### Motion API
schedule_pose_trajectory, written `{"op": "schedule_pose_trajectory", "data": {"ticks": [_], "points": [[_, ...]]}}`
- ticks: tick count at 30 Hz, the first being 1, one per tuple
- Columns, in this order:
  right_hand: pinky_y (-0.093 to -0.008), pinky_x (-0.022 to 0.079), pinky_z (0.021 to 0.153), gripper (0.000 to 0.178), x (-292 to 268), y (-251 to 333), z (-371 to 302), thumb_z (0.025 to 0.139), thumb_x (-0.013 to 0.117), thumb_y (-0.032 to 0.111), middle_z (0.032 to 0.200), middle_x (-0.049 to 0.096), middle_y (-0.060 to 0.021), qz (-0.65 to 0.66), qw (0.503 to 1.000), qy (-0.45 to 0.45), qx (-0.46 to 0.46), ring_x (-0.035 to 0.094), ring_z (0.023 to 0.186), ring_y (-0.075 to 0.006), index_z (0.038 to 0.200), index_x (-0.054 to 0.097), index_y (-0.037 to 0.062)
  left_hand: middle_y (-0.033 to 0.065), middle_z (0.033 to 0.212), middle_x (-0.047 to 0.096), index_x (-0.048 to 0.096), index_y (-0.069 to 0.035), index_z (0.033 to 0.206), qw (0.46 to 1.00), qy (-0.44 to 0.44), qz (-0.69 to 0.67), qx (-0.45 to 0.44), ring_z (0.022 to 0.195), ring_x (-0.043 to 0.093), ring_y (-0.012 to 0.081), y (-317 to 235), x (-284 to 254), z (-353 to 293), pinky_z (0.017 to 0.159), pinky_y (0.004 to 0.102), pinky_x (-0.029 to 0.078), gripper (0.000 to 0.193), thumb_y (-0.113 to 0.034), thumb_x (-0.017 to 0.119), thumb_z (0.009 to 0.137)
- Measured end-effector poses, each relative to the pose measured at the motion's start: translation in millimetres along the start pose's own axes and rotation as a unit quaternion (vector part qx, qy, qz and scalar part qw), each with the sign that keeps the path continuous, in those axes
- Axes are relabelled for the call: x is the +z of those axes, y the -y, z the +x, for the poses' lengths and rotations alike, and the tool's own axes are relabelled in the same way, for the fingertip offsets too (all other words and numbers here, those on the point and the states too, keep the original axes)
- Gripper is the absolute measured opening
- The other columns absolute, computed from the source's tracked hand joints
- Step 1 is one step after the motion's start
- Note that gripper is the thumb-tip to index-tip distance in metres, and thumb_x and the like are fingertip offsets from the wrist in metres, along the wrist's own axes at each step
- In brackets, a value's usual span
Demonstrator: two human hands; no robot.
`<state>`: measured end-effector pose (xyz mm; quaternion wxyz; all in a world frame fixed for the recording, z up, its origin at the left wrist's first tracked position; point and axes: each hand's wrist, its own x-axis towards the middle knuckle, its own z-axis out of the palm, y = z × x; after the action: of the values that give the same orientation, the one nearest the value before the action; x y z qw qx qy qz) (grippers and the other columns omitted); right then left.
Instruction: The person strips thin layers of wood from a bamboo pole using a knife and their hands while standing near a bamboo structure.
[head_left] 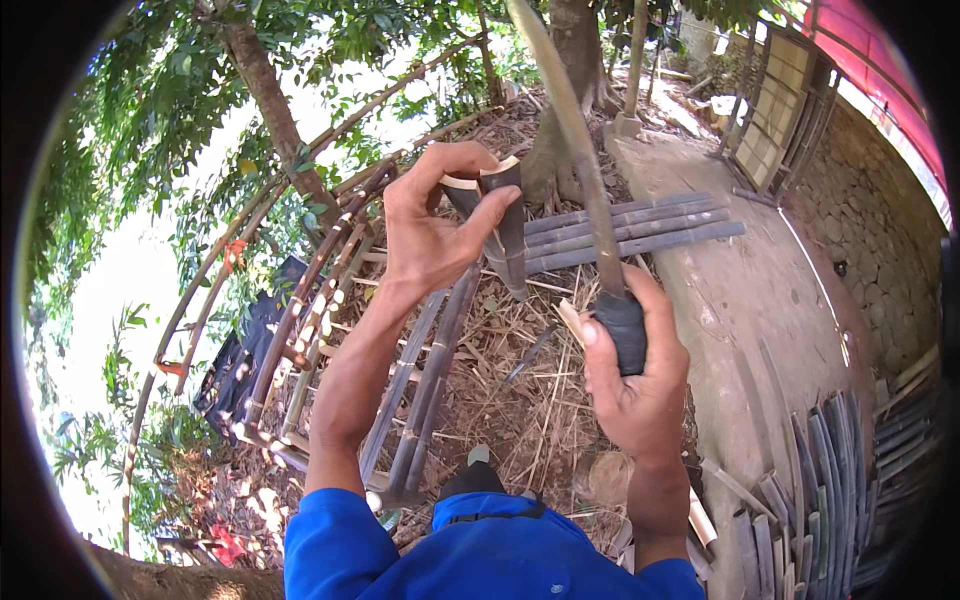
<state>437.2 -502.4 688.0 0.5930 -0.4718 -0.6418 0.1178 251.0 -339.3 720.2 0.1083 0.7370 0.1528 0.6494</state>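
Observation:
My left hand point(430, 235) is raised left of centre, fingers wrapped round two split bamboo pieces point(508, 235) with dark outer skin and pale cut ends. The pieces stand close together, pale ends up, and taper downward. In my right hand point(645, 395) is a machete point(583, 150), gripped by its black-wrapped handle. Its long, slightly curved blade points up and a little to the left, apart from the bamboo pieces. A short pale bamboo sliver point(573, 320) sticks out beside my right thumb; whether the thumb pins it to the handle is hard to tell.
Dark bamboo poles point(630, 235) lie ahead on the ground, with more poles point(432, 390) at the left. A bamboo railing point(300, 300) borders the foliage. Split bamboo point(830, 480) is piled at lower right, near a stone wall point(850, 225). Bamboo shavings point(520, 410) litter the ground.

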Motion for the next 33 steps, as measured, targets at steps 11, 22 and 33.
{"op": "schedule_pose_trajectory", "data": {"ticks": [11,22,33], "points": [[-0.0418,0.058,0.08,0.048,34,12,7,0.092,0.072,0.004,0.113,0.069,-0.0272,-0.019,0.996,0.043,-0.074,0.073,0.096,-0.0378,0.136,0.054,-0.0046,0.0071,0.108,0.067,0.066,-0.002,0.11,0.999,0.02,-0.006,-0.03,0.096,0.063,0.0128,-4,-17,-14,0.086,0.0302,0.053,0.039,0.008,0.085,0.077],[-0.0439,0.058,0.082,0.05,39,13,7,0.093,0.07,0.004,0.116,0.067,-0.0289,-0.029,0.994,0.053,-0.095,0.072,0.1,-0.0412,0.139,0.051,-0.0054,0.0076,0.103,0.07,0.067,0.0,0.106,1.0,0.014,-0.003,0.0,0.091,0.066,0.0116,-3,-19,-12,0.078,0.0267,0.056,0.034,0.007,0.083,0.077],[-0.0447,0.058,0.084,0.051,36,15,5,0.093,0.069,0.004,0.118,0.066,-0.0292,-0.039,0.993,0.05,-0.099,0.071,0.102,-0.0422,0.139,0.049,-0.0054,0.0069,0.099,0.073,0.068,0.0,0.103,1.0,0.005,-0.011,-0.023,0.088,0.068,0.01,-8,-13,-12,0.079,0.0256,0.056,0.028,0.005,0.082,0.079]]}}
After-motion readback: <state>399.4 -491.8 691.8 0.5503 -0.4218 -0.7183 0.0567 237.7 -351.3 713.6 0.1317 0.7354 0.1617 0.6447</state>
